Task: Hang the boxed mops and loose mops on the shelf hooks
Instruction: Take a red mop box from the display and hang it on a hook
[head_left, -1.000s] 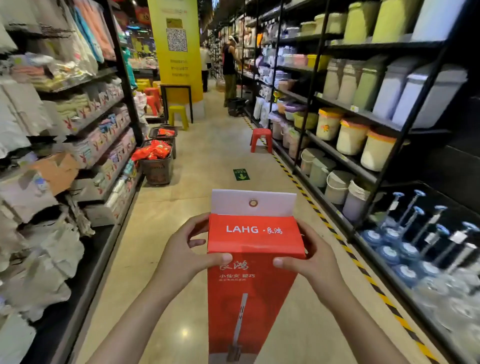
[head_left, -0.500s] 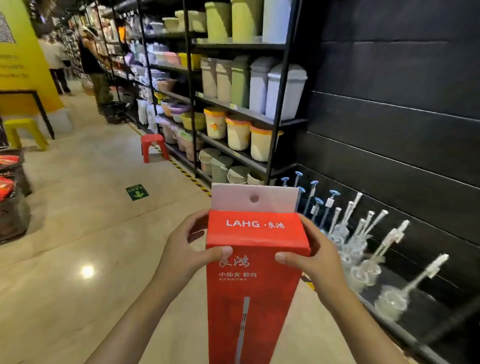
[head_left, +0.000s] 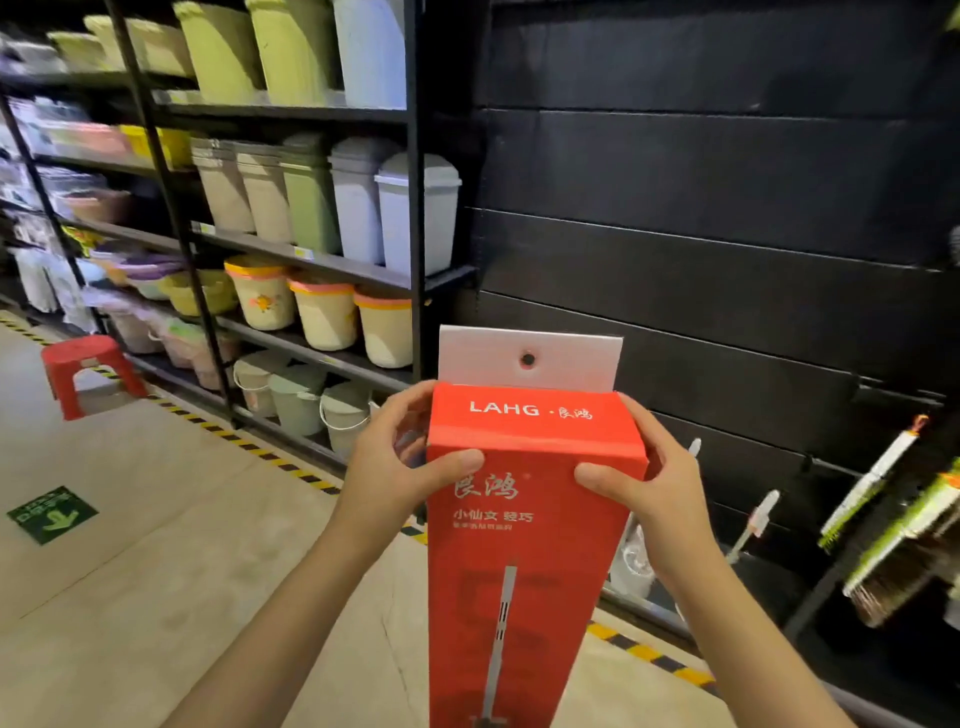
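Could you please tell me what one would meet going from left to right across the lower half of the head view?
Green floor sticker → red stool → left hand → red mop box → right hand → green-wrapped brooms.

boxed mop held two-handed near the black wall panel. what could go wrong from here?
1. The tall red cardboard mop box hangs by one small punched hole in its white tab; missing a hook could bend or tear the tab.
2. Both the left hand and the right hand grip only the top, so the long lower end may swing into the brushes on the right.
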